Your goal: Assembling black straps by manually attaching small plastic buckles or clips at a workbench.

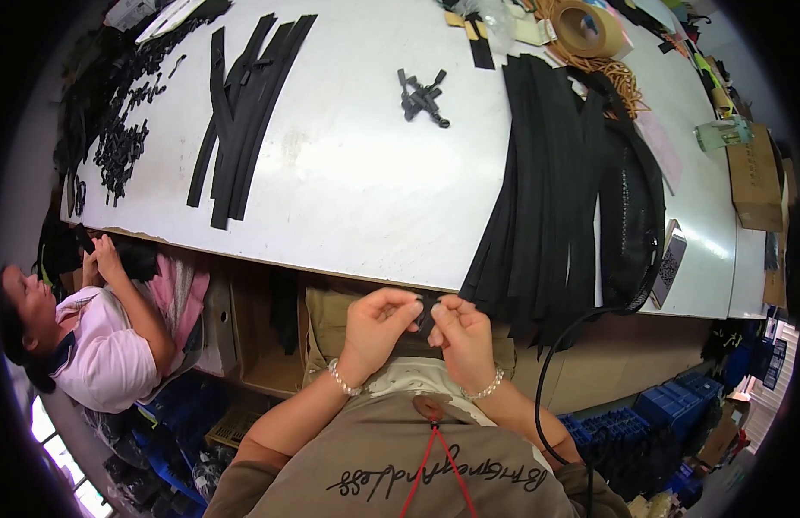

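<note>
Close in front of my body, just off the table's near edge, my left hand (374,332) pinches a small black strip-like piece (427,316) between thumb and fingertips. On the piece's other side, my right hand (466,341) also has its thumb and fingers closed on it. My fingers cover most of the piece, so its exact kind does not show. Right of my hands, a thick bundle of long black strips (538,181) hangs over the edge. A small heap of black fittings, like zipper pulls (422,99), lies farther back on the white table (357,181).
More black strips (253,112) and scattered black fittings (119,160) lie on the left. A co-worker (115,337) sits there, hands raised. At right are a black bag-like item (629,198), a tape roll (587,28), a phone-like object (669,266) and a black cable (542,380).
</note>
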Action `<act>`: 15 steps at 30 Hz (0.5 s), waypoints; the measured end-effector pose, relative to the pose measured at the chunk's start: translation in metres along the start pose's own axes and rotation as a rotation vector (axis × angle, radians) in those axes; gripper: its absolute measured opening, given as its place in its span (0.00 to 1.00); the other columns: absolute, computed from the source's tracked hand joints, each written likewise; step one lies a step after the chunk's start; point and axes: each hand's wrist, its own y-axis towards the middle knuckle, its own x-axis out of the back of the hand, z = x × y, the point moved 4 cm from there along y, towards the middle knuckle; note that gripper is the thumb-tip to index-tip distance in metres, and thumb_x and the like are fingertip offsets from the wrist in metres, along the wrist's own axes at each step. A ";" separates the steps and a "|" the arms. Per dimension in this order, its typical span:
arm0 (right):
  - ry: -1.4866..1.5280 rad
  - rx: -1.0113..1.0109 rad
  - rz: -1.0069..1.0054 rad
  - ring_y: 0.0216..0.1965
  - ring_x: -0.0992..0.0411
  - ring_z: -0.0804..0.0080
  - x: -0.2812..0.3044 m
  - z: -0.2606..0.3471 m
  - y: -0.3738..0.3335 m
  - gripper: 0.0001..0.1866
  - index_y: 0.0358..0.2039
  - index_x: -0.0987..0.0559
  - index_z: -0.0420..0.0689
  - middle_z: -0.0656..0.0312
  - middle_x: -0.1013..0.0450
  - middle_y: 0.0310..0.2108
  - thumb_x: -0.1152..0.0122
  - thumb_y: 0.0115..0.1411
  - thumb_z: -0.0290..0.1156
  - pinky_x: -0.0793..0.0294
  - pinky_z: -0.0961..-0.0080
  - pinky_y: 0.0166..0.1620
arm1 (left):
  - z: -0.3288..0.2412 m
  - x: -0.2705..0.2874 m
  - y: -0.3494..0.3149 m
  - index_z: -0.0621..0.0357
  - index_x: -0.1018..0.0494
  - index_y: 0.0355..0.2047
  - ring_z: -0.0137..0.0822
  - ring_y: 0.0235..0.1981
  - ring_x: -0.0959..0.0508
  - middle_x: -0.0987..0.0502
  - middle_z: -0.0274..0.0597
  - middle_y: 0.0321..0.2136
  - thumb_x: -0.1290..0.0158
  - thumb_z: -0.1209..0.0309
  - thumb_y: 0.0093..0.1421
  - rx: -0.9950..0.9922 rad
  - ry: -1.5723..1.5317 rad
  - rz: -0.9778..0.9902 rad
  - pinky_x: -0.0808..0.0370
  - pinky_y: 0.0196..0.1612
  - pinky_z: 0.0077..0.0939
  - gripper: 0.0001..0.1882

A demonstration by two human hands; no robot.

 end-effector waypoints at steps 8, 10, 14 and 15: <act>-0.356 0.535 0.308 0.32 0.30 0.77 -0.012 0.023 -0.027 0.05 0.32 0.25 0.34 0.57 0.29 0.34 0.44 0.54 0.14 0.27 0.82 0.36 | -0.035 -0.004 -0.032 0.65 0.25 0.29 0.33 0.32 0.22 0.22 0.44 0.29 0.43 0.84 0.50 -0.657 0.321 0.186 0.25 0.35 0.22 0.06; -0.382 0.584 0.318 0.34 0.30 0.76 -0.014 0.026 -0.031 0.06 0.32 0.25 0.35 0.56 0.29 0.34 0.44 0.54 0.13 0.27 0.82 0.38 | -0.038 -0.006 -0.035 0.65 0.25 0.29 0.36 0.32 0.22 0.22 0.45 0.29 0.43 0.85 0.49 -0.690 0.340 0.211 0.25 0.36 0.23 0.07; -0.408 0.635 0.343 0.34 0.30 0.76 -0.015 0.028 -0.035 0.06 0.32 0.25 0.35 0.57 0.29 0.34 0.43 0.53 0.14 0.27 0.82 0.38 | -0.040 -0.008 -0.039 0.65 0.25 0.29 0.36 0.32 0.22 0.22 0.46 0.30 0.44 0.85 0.49 -0.718 0.345 0.217 0.25 0.36 0.23 0.07; -0.419 0.653 0.346 0.34 0.30 0.76 -0.015 0.028 -0.037 0.06 0.32 0.25 0.35 0.57 0.29 0.34 0.43 0.53 0.14 0.28 0.82 0.38 | -0.039 -0.008 -0.040 0.65 0.25 0.29 0.36 0.32 0.22 0.22 0.46 0.30 0.44 0.85 0.49 -0.705 0.332 0.215 0.25 0.35 0.23 0.06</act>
